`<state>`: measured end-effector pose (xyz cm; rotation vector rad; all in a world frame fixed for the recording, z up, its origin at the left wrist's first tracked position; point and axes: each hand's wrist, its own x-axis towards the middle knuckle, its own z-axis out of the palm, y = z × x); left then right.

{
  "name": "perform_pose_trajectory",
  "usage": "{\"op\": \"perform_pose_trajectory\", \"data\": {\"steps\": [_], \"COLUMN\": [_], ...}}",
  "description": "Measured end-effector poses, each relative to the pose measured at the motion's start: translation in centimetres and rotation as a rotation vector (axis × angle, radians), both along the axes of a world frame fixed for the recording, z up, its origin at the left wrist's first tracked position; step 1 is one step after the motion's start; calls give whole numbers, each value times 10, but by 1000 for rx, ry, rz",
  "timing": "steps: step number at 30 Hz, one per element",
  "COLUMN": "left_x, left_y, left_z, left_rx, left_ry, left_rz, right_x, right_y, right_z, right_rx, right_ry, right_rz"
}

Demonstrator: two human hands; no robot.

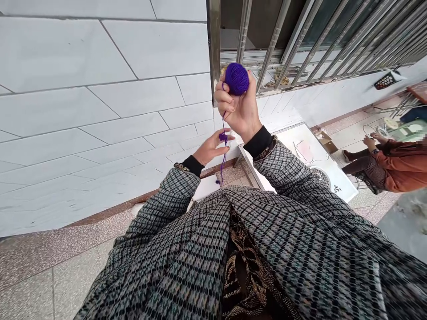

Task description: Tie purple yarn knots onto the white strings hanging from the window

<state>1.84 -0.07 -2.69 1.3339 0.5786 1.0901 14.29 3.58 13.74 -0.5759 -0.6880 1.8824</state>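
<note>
My right hand is raised in front of the window bars, its fingers wrapped round a ball of purple yarn. From the ball a thin strand runs down past the right fingers to my left hand. There, a small clump of purple yarn sits at the left fingers, lower and to the left of the ball. A loose, kinked tail of yarn hangs below that hand, down to a small dark tangle above my lap.
Left of me stands a white tiled wall; metal window bars rise ahead. A white table at my right bears a pink piece and a round dish. Beyond are a cardboard box and a seated person in orange.
</note>
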Motion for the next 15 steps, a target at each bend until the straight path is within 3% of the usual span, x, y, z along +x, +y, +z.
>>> {"op": "perform_pose_trajectory", "data": {"steps": [3,6,10,15], "left_x": [9,0,-23,-73], "left_y": [-7,-16,-27,-46], "left_z": [5,1,-10,-30], "left_rx": [-132,-225,-252,-230], "left_ry": [-31,-44,-18,180], "left_rz": [-65,57,240,311], "right_x": [16,44,82,113], "right_y": [6,18,32,44], "right_z": [6,8,2,-20], "right_rx": [153,283,297,267], "right_ry": [-244,-431,-650,-476], "right_rz": [-195,-365,-468,-536]}}
